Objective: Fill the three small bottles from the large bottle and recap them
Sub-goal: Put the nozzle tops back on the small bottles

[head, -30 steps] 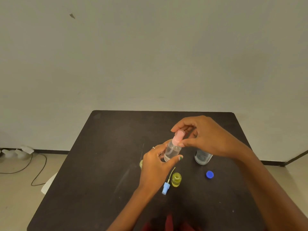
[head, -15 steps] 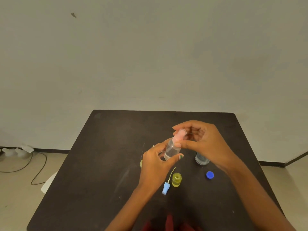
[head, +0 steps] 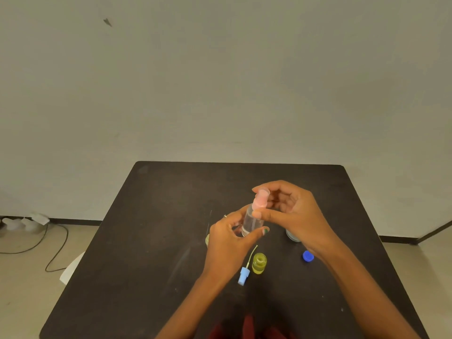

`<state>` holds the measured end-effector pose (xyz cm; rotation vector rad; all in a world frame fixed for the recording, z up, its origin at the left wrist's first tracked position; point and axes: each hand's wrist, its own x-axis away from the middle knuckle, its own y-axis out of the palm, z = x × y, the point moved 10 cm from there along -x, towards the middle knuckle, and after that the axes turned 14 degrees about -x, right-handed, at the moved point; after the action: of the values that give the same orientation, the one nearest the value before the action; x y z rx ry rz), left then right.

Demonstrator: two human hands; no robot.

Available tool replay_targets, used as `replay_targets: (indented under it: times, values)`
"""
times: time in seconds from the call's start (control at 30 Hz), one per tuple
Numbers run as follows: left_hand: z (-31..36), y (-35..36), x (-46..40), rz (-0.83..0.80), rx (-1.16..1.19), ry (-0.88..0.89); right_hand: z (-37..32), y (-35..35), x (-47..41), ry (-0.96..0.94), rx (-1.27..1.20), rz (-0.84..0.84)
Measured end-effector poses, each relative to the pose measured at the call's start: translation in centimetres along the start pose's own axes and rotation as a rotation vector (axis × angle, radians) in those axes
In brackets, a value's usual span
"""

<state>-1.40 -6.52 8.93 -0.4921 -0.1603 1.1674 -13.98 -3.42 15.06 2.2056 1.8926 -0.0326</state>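
Observation:
My left hand (head: pixel 228 237) grips the body of a small clear bottle (head: pixel 250 220), held tilted above the dark table (head: pixel 151 241). My right hand (head: pixel 291 212) pinches the bottle's pink spray cap (head: pixel 260 199) between thumb and fingers. An uncapped small yellow bottle (head: pixel 259 263) stands in front of my hands, with a light blue spray cap (head: pixel 243 275) and its tube lying beside it. The large clear bottle (head: pixel 292 234) stands open behind my right wrist, mostly hidden. Its blue cap (head: pixel 307 256) lies on the table nearby. A greenish item (head: pixel 207 239) peeks out left of my left hand.
The table's back edge meets a plain wall. On the floor at the left lie cables (head: pixel 52 243) and a power strip (head: pixel 36 217). Red fabric (head: pixel 247 326) shows at the table's front edge.
My right hand has shifted slightly down and turned around the pink cap. My left hand and the clear bottle have stayed nearly in place.

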Motion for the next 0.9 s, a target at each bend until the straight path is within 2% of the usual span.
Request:
replay_targets:
  times: [0.17,0.33,0.53,0.7,0.9]
  values:
    - [0.1,-0.1,0.0,0.007,0.009,0.004,0.8,0.2,0.4,0.077,-0.095,-0.073]
    - [0.0,0.0,0.1,-0.007,0.028,-0.009,1.3,-0.2,0.5,0.061,-0.097,0.022]
    - [0.0,-0.1,0.3,-0.007,0.027,-0.008,1.6,0.5,0.8,0.124,-0.119,-0.085]
    - [0.0,0.1,0.4,-0.021,0.040,-0.022,1.8,-0.2,0.7,0.078,-0.091,0.026]
    - [0.4,-0.1,0.4,-0.011,0.040,0.000,1.7,0.3,0.8,0.124,-0.131,-0.081]
